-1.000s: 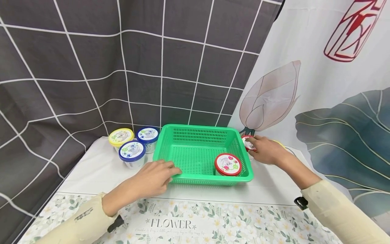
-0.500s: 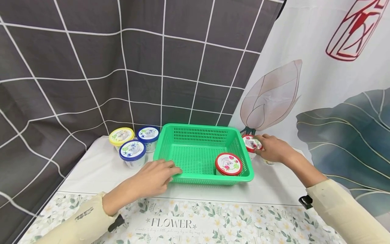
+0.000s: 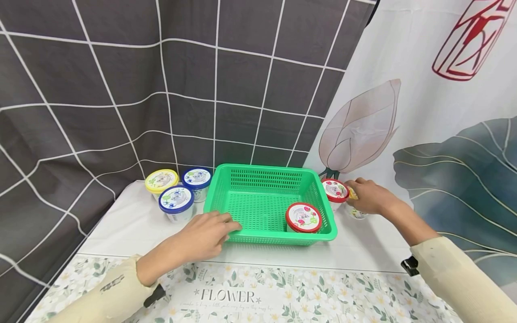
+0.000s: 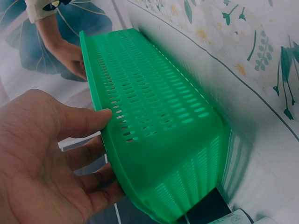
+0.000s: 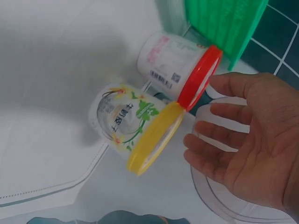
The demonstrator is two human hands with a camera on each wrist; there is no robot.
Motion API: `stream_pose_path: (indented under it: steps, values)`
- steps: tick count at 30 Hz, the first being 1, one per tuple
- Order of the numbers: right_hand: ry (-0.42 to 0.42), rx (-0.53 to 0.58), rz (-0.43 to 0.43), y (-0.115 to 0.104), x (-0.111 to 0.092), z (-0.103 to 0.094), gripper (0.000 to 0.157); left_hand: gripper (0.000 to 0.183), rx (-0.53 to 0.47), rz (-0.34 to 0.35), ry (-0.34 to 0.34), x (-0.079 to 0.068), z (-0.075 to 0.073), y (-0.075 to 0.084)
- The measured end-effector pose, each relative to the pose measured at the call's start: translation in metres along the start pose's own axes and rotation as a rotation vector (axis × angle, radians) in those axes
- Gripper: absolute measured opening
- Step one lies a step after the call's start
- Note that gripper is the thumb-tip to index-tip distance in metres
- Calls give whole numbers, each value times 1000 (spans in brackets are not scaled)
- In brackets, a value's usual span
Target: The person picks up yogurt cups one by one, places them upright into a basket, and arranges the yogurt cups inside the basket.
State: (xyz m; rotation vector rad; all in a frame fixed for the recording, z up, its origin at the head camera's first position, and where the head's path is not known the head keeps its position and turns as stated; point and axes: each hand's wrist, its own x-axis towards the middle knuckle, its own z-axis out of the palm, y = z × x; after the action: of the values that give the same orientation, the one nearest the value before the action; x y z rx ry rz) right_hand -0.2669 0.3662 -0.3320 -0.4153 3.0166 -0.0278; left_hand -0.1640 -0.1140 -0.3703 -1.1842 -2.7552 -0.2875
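My left hand (image 3: 203,235) holds the front left rim of a green plastic basket (image 3: 268,237). In the left wrist view the thumb (image 4: 91,122) lies on the outside wall and the fingers reach over the rim. Inside the basket, at its front right, stands a red-lidded tub (image 3: 304,218). My right hand (image 3: 373,197) hovers over a yellow-lidded tub (image 3: 357,213), right of the basket. Its fingers are spread and loosely bent around nothing in the right wrist view, beside the yellow lid (image 5: 156,137). A second red-lidded tub (image 3: 335,190) stands between that tub and the basket.
Left of the basket stand a yellow-lidded tub (image 3: 161,180) and two blue-lidded tubs, one in front (image 3: 176,199) and one behind (image 3: 197,177). A dark checked curtain (image 3: 258,80) hangs close behind. A floral cloth (image 3: 250,291) covers the table's near part.
My right hand has moved right, off the red-lidded tub outside the basket to above the yellow-lidded one. That red lid now shows fully. The left hand and basket have stayed put.
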Motion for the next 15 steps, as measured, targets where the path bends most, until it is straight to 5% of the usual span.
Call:
stream_pose_path:
  steps: [15]
  values:
    - [7, 11, 45, 16, 1, 9, 64, 39, 0, -10, -10, -1, -1, 2]
